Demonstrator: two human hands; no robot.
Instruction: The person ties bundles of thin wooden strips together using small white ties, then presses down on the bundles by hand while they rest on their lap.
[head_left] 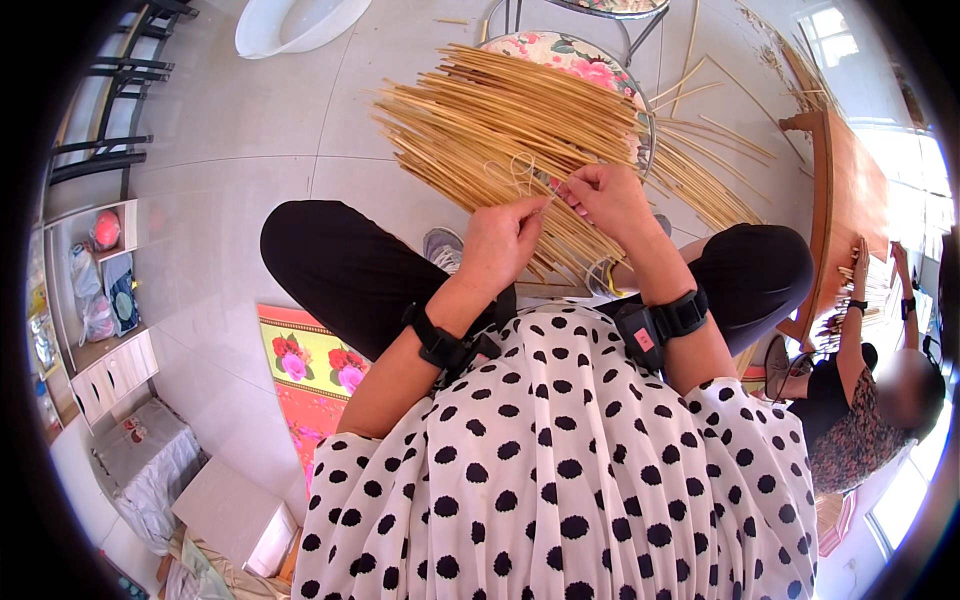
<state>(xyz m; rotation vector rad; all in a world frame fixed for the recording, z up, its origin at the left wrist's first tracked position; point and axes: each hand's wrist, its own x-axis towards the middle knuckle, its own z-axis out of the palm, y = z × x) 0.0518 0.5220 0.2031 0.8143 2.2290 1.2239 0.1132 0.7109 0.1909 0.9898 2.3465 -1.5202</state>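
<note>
A thin pale string [512,172] is pinched between the fingers of both hands, and its loose loops lie over the stalks. My left hand [497,242] is closed on it, thumb and forefinger pressed together. Just to the right, my right hand [607,203] grips the string too, with its fingers curled. Beneath and beyond my hands lies a wide spread of long golden stalks [520,115]. They rest across a round stool with a floral top [600,72]. Whether the string passes around any stalks I cannot tell.
Loose stalks [705,175] stretch rightward off the stool. A wooden table [845,200] stands at the right, where another person [850,420] reaches over more stalks. A white basin [300,25] sits at the far left. Shelves [100,290] and a floral mat [300,370] are on the left.
</note>
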